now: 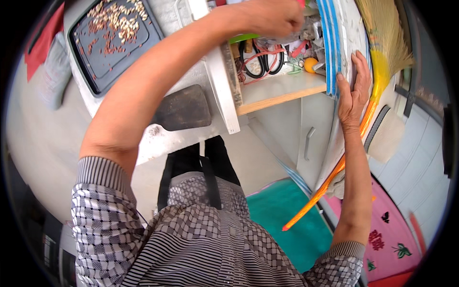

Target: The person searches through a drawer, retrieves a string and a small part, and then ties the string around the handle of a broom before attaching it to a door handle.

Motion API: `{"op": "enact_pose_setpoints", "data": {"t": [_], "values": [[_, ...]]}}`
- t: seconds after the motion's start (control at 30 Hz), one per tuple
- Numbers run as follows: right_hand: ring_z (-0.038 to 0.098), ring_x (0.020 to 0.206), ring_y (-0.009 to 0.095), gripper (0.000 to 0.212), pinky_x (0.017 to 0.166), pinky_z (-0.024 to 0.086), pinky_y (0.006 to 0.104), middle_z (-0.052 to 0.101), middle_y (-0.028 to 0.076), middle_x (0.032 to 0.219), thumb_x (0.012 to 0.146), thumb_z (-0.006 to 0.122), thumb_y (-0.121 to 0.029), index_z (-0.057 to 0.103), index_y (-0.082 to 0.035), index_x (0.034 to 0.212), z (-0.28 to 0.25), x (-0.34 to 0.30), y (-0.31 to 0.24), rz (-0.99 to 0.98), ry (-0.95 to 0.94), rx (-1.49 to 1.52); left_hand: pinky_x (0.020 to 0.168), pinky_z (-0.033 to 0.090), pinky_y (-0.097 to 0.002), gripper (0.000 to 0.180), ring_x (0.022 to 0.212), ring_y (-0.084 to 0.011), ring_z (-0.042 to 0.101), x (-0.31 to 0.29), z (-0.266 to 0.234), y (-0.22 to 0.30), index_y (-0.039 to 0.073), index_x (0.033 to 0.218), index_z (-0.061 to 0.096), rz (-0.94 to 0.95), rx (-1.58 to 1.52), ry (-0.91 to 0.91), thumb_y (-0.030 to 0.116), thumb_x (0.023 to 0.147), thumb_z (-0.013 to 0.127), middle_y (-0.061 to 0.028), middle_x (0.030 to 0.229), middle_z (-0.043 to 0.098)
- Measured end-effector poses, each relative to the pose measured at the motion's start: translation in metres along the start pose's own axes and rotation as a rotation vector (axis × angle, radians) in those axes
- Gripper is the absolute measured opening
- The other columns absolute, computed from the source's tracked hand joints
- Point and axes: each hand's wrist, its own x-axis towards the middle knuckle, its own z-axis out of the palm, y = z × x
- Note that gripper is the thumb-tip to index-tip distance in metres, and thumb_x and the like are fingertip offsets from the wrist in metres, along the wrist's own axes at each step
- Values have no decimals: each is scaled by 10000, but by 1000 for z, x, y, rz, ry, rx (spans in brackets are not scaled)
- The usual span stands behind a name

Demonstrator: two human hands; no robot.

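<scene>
My left hand [277, 19] is closed above an open drawer [282, 93], and a bit of pinkish red shows beyond its fingers; what it grips is too blurred to name. Below it in the drawer are scissors with black handles [262, 64], tangled red cord [248, 60], an orange ball [311, 65] and other small items. On the right, my right hand [353, 93] lies with fingers stretched along the white cabinet edge, beside a blue-and-white striped strip [330, 43]. It holds nothing that I can see.
A dark tray [100, 79] of peanuts and red skins sits at upper left. Near it lies a dark rectangular flat piece [184, 107]. A broom [377, 91] with an orange handle leans by my right arm. Green [291, 225] and pink mats [392, 229] cover the floor.
</scene>
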Motion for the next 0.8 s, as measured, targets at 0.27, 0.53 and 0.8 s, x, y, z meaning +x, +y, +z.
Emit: {"op": "enact_pose_setpoints", "data": {"t": [0.27, 0.53, 0.8], "values": [[425, 1173, 283, 456, 1010, 282, 356, 462, 127, 1271, 750, 599, -162, 497, -55, 1181, -3, -3, 7, -39, 65, 13, 729, 481, -323, 135, 808, -303, 591, 27, 34, 25, -24, 895, 604, 3, 208, -345, -45, 794, 518, -156, 865, 613], [434, 1165, 269, 456, 1001, 294, 361, 478, 86, 1265, 743, 606, -188, 509, -75, 1174, -1, -5, 11, -37, 122, 34, 707, 502, -374, 328, 868, -316, 600, 60, 68, 0, 18, 998, 569, 195, 731, -515, -41, 675, 570, -175, 960, 592], [430, 1181, 263, 452, 998, 315, 339, 456, 109, 1291, 761, 585, -145, 496, -61, 1197, -2, 0, 1, -53, 97, 76, 899, 437, -359, 389, 1111, -236, 502, 99, 124, -49, 127, 1168, 550, 617, 887, 201, 102, 780, 563, -96, 1206, 524]]}}
